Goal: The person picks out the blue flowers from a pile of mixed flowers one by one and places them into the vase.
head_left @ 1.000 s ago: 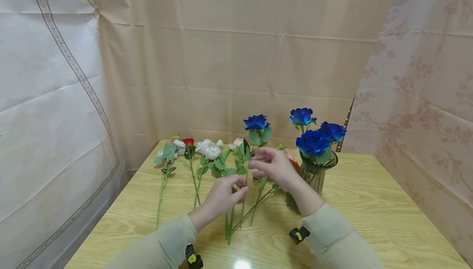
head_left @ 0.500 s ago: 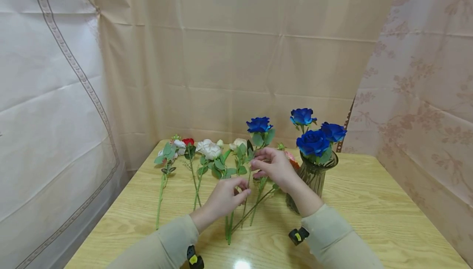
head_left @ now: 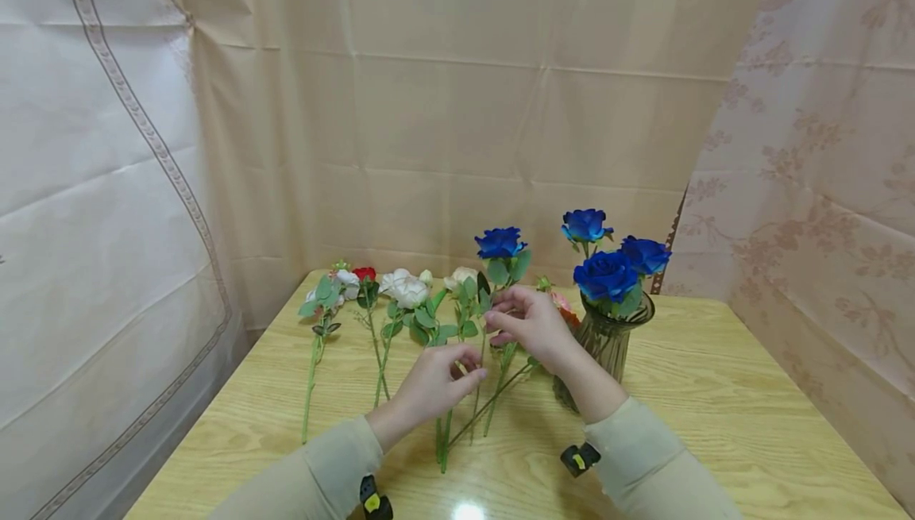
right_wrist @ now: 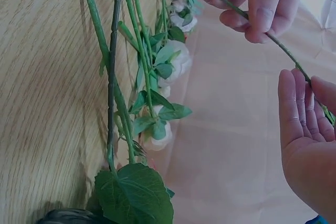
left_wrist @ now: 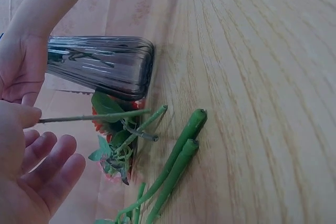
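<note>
Upright above the table, a blue rose [head_left: 500, 243] with a thin green stem is held between both hands. Lower down on that stem [left_wrist: 89, 117], my left hand [head_left: 434, 381] pinches it between thumb and fingers. My right hand [head_left: 532, 325] pinches it higher, just below the leaves. In the right wrist view, the stem runs from the left fingers [right_wrist: 262, 14] to the right hand [right_wrist: 310, 135]. The stem's lower end hangs free in the left wrist view. Right of my right hand, a ribbed, dark see-through vase [head_left: 608, 349] holds 3 blue roses [head_left: 606, 275].
Several flowers lie on the wooden table [head_left: 686, 393]: a red rose [head_left: 364, 275], white roses [head_left: 406, 290], and a white-flowered stem [head_left: 310, 385] at the left. Pink and orange-red blooms [head_left: 568, 315] lie partly behind my right hand. Beige curtains [head_left: 443, 123] hang behind.
The held blue rose and both hands have shifted slightly right since the first frame. Over the last half second they have barely moved.
</note>
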`<state>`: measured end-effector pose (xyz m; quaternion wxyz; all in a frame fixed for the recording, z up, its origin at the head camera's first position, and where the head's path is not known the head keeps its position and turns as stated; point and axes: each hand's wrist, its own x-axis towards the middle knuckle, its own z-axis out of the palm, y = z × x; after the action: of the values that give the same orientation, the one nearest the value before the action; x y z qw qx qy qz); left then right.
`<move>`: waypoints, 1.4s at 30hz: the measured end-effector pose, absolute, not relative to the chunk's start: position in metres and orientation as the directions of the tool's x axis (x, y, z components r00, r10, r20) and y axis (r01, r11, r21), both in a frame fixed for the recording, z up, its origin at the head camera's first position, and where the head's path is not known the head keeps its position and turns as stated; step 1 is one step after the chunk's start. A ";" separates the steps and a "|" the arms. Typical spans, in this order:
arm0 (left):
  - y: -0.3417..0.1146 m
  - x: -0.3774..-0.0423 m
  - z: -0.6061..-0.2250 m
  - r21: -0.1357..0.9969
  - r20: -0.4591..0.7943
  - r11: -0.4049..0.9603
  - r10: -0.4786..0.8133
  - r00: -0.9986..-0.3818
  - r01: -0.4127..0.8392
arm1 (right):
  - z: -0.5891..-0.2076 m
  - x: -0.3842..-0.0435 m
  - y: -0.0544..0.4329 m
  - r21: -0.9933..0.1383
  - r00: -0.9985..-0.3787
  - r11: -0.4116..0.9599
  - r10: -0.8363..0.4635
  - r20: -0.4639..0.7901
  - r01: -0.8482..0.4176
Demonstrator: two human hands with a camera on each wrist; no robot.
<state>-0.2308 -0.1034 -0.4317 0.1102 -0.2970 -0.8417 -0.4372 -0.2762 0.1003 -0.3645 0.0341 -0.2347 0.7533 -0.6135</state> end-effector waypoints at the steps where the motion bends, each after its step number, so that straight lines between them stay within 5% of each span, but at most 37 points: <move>1: -0.104 -0.231 -0.432 0.669 0.443 0.447 0.401 -0.802 0.594 | -0.364 -0.276 0.101 -0.938 -0.886 0.140 -0.397 0.239 -0.315; 28: -0.113 -0.239 -0.426 0.613 0.526 0.511 0.305 -0.794 0.603 | -0.344 -0.251 0.129 -0.860 -0.829 0.206 -0.442 0.343 -0.466; 42: -0.106 -0.244 -0.421 0.686 0.456 0.481 0.301 -0.838 0.546 | -0.323 -0.236 0.152 -0.822 -0.802 0.199 -0.427 0.418 -0.534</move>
<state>-0.2436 -0.1061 -0.4210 0.1379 -0.2493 -0.8494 -0.4442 -0.2362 0.1521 -0.3229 -0.0484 -0.3109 0.7726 -0.5514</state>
